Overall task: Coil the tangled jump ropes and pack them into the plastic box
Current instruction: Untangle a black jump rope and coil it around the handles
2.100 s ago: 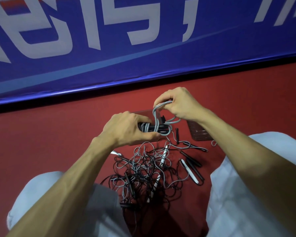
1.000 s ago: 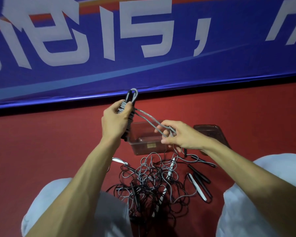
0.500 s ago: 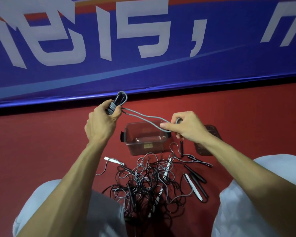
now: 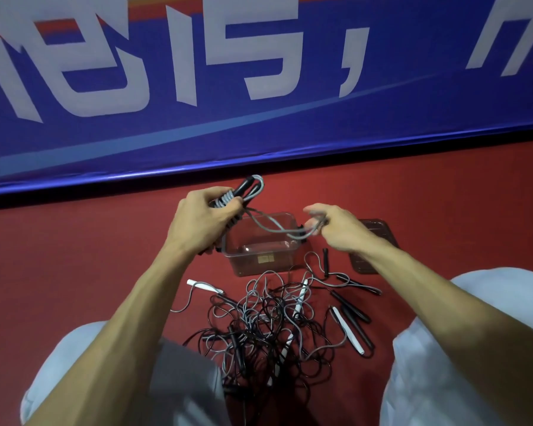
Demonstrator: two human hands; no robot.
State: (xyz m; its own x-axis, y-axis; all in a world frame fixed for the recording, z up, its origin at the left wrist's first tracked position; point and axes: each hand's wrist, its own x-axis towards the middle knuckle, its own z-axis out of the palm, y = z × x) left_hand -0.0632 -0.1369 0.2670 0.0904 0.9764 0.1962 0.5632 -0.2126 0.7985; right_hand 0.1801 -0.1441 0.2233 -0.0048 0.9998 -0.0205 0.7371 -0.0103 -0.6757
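Two hands work one grey rope above the red floor (image 4: 74, 256). Farthest left, the left hand (image 4: 197, 226) is clenched around a wound bundle (image 4: 228, 199) of grey turns on black handles. The bundle's long axis tilts from near-left up to far-right, and a handle tip and a small loop poke out past the fingers.

From that fist a doubled grey cord (image 4: 265, 226) sags rightward to the right hand (image 4: 339, 232), which pinches the cord's loose end between thumb and curled fingers, with the forefinger lifted. The free length lies almost straight across, left to right, so the next wrap probably means carrying the right end back over the bundle. The right hand has the shorter path for that.

Directly beneath the span, between the two wrists, stands the clear plastic box (image 4: 259, 265), open at the top. No coil shows inside it, only glare and a small label seen through the wall. Of the two, the left hand looks nearer its rim. Just right of the box, partly behind the right wrist, its dark lid (image 4: 379, 238) lies flat on the floor.

Nearer the knees, from left to right, come a white handle (image 4: 200, 284), the tangle (image 4: 259, 330) of black and grey ropes not yet coiled, and several loose black handles (image 4: 351, 312).
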